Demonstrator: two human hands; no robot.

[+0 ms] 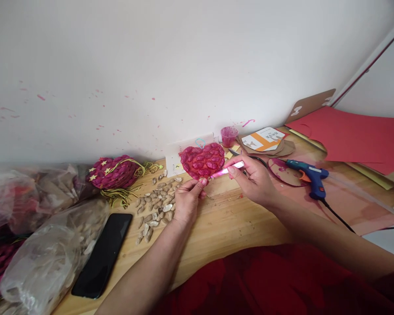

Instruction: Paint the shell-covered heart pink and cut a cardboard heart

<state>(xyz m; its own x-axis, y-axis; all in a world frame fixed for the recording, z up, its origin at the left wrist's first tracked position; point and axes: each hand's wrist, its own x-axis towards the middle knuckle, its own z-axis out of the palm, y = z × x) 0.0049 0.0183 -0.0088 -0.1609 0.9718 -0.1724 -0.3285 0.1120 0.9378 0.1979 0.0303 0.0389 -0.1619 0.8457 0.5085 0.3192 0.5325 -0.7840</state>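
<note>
We've got the red heart covered in peanut shells [202, 160] as landmark: near the wall, point toward us, blue loop [200, 142] at its top. Our left hand [185, 200] comes up from below, thumb and fingers pinched at the heart's lower point, so the heart lies just beyond those fingertips. Our right hand [254, 180] comes in from the lower right, wrist low, thumb and fingers pinching a pink-stained white stick [233, 168]; the heart is just left of it. Stick end angles down to the heart's lower right edge; can't tell if they touch.

Left of and nearer us than the heart: loose peanut shells [160, 197] on the wooden table [223, 223], then a black phone [102, 256] and plastic bags [46, 258]. Farther left: a magenta bundle with yellow stars [118, 171]. Right of the heart: pink-stained plastic cup [229, 137], orange-white label card [264, 139], blue glue gun [315, 178], red paper [351, 135].
</note>
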